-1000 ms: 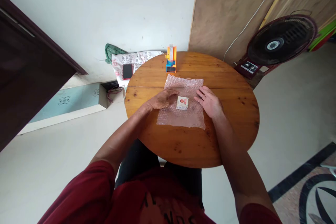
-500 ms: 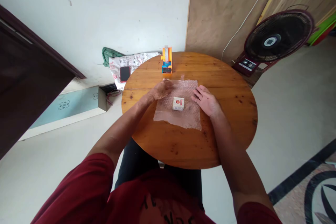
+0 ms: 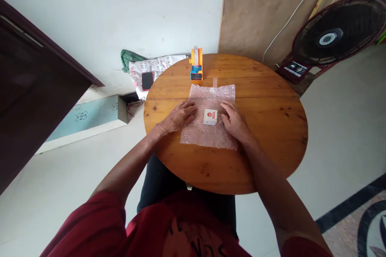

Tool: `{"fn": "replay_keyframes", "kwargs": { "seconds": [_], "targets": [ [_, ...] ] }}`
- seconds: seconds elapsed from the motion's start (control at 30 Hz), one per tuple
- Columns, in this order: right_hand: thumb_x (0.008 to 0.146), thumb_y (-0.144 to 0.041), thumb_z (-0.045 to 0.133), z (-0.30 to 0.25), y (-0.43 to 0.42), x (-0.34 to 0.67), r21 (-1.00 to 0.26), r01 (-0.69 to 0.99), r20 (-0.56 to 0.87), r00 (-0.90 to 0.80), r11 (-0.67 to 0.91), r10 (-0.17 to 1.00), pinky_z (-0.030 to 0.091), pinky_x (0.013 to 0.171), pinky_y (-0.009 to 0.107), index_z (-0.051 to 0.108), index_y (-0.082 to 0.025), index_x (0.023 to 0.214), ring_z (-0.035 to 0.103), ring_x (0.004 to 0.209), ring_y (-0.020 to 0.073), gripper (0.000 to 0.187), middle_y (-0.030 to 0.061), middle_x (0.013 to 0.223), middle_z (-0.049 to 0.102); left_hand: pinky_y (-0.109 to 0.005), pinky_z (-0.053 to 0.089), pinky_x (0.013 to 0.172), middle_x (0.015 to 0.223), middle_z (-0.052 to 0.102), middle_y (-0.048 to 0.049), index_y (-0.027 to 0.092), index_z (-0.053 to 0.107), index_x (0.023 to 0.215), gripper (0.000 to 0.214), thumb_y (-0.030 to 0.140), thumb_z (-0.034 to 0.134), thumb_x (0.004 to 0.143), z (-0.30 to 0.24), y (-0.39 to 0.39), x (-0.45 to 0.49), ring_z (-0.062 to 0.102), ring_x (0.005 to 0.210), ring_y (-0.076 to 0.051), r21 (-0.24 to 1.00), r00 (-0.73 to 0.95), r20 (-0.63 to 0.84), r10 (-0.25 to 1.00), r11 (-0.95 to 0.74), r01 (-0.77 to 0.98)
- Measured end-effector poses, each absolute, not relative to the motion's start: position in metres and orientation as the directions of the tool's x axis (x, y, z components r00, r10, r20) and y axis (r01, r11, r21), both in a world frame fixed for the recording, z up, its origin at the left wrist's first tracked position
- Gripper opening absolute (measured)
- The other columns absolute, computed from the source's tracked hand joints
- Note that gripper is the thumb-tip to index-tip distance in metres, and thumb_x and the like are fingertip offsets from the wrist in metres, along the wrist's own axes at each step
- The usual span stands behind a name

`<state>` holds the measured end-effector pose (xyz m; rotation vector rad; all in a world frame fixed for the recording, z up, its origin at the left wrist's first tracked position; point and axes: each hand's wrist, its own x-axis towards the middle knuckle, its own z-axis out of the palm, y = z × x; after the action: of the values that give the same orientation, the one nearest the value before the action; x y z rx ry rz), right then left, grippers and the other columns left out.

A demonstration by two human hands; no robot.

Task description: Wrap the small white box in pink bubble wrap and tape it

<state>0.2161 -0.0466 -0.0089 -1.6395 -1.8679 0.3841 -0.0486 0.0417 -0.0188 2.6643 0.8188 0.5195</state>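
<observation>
A small white box (image 3: 210, 117) with a red mark lies in the middle of a sheet of bubble wrap (image 3: 208, 138), spread flat on the round wooden table. My left hand (image 3: 181, 115) rests at the sheet's left edge, its fingers apart and pointing at the box without touching it. On the opposite side my right hand (image 3: 235, 121) lies over the right part of the sheet, thumb and fingers apart, close to the box. Neither hand holds anything. A strip of clear tape (image 3: 215, 82) sticks out past the sheet's far edge.
An orange and blue tape dispenser (image 3: 196, 66) stands at the far edge of the wooden table (image 3: 271, 116). Beyond the left edge, a dark phone-like object (image 3: 147, 81) lies on a printed white sack (image 3: 137, 68). A standing fan (image 3: 330, 38) is at the right.
My left hand has come down and nearer from the sheet's upper left corner to its left edge. My right hand has turned palm down and moved in over the sheet.
</observation>
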Motion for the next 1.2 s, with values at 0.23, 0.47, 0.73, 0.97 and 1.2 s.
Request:
{"fn": "replay_keyframes", "kwargs": {
  "seconds": [0.23,0.47,0.73,0.97,1.2],
  "targets": [
    [0.093,-0.027,0.044,-0.003,-0.048,0.217,-0.325,0.946,0.217,0.062,0.012,0.974,0.038,0.106,0.064,0.06,-0.015,0.137,0.05,0.133,0.0405,0.048,0.0167,0.149,0.055,-0.049,0.046,0.113,0.138,0.059,-0.0183,0.016,0.064,0.122,0.033,0.025,0.053,0.092,-0.012,0.044,-0.046,0.055,0.131,-0.029,0.376,0.782,0.218,0.584,-0.79,0.485],
    [0.096,-0.029,0.045,-0.002,-0.049,0.219,-0.251,0.968,0.23,0.052,0.008,0.972,0.037,0.104,0.06,0.063,-0.018,0.131,0.049,0.135,0.0384,0.042,0.0155,0.147,0.058,-0.053,0.044,0.114,0.136,0.061,-0.0177,0.016,0.068,0.116,0.03,0.018,0.055,0.089,-0.009,0.034,-0.046,0.051,0.136,-0.033,0.323,0.753,0.25,0.609,-0.785,0.528],
    [0.096,-0.028,0.045,-0.002,-0.05,0.219,-0.275,0.961,0.226,0.041,0.024,0.973,0.036,0.106,0.058,0.062,-0.018,0.133,0.046,0.139,0.0374,0.041,0.0156,0.148,0.057,-0.052,0.042,0.118,0.141,0.059,-0.0148,0.015,0.057,0.133,0.06,0.006,0.057,0.073,0.001,0.019,-0.033,0.047,0.141,-0.032,0.447,0.794,0.239,0.559,-0.789,0.421],
    [0.096,-0.029,0.046,-0.004,-0.049,0.22,-0.268,0.963,0.234,0.033,0.031,0.972,0.037,0.107,0.057,0.062,-0.019,0.133,0.047,0.139,0.0366,0.041,0.0145,0.148,0.057,-0.045,0.054,0.105,0.14,0.059,-0.0165,0.017,0.043,0.146,0.073,0.007,0.056,0.075,-0.004,0.01,-0.02,0.061,0.126,-0.029,0.755,0.691,0.248,0.679,-0.582,0.302],
    [0.096,-0.03,0.046,-0.005,-0.049,0.221,-0.271,0.962,0.241,0.034,0.034,0.97,0.037,0.106,0.058,0.063,-0.02,0.132,0.048,0.137,0.0368,0.041,0.0146,0.147,0.058,-0.043,0.052,0.107,0.136,0.061,-0.0155,0.017,0.042,0.149,0.075,0.016,0.066,0.078,-0.02,0.005,-0.006,0.063,0.122,-0.026,0.87,0.66,0.251,0.708,-0.464,0.167]
  ]
}}
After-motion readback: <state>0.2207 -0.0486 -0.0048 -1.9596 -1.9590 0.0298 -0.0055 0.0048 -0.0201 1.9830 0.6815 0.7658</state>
